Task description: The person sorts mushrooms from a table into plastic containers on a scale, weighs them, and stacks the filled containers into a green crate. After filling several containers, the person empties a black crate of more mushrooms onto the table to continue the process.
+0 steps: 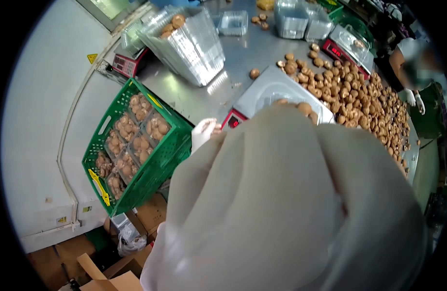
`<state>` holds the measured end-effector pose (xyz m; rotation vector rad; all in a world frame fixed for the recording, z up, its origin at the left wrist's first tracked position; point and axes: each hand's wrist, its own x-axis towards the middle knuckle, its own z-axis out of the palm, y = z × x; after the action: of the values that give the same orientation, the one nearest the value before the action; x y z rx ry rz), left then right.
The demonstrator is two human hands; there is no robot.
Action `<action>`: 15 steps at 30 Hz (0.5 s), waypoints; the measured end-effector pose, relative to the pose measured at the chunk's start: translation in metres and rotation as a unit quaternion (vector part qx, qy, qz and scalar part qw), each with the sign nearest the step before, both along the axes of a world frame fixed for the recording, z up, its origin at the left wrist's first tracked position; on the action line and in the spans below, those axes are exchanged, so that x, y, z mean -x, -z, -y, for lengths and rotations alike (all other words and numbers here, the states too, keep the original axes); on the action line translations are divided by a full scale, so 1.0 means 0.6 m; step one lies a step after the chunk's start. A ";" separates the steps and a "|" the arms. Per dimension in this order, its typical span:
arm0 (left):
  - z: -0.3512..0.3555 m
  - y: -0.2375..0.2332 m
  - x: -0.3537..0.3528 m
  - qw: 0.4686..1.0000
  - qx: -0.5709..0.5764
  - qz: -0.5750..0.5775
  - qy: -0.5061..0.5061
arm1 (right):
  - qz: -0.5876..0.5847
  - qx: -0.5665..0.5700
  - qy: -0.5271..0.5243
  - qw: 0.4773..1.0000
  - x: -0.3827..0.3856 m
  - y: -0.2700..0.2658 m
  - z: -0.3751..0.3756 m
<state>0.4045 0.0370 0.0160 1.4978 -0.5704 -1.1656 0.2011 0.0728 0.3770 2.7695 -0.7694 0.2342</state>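
My left hand (204, 133), in a white glove, shows at the left edge of the grey fabric that fills the lower middle of the view. Its fingers are loosely bent and a little apart, with nothing visible in them. It is beside the red display (234, 119) of a weighing scale (265, 86). On the scale's plate lies a clear plastic tray (277, 92), and a few brown mushrooms (304, 107) show there, partly covered by the fabric. My right hand is hidden behind the fabric.
Left stands a green crate (156, 175) of packed mushroom trays. Stacked clear trays (197, 48) are behind it on the metal table (184, 99). A large mushroom pile (354, 94) and second scale (347, 46) are right. A gloved co-worker (415, 68) stands far right; cardboard boxes (112, 281) lie below.
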 end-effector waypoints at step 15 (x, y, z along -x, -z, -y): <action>-0.012 -0.011 0.113 0.993 0.086 0.003 0.081 | 0.098 -0.154 0.085 0.980 0.137 0.356 0.434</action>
<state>0.3364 0.0440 0.0224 1.3286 -0.7887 -1.2034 0.1188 -0.1874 0.1633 2.9730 -1.1754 0.3890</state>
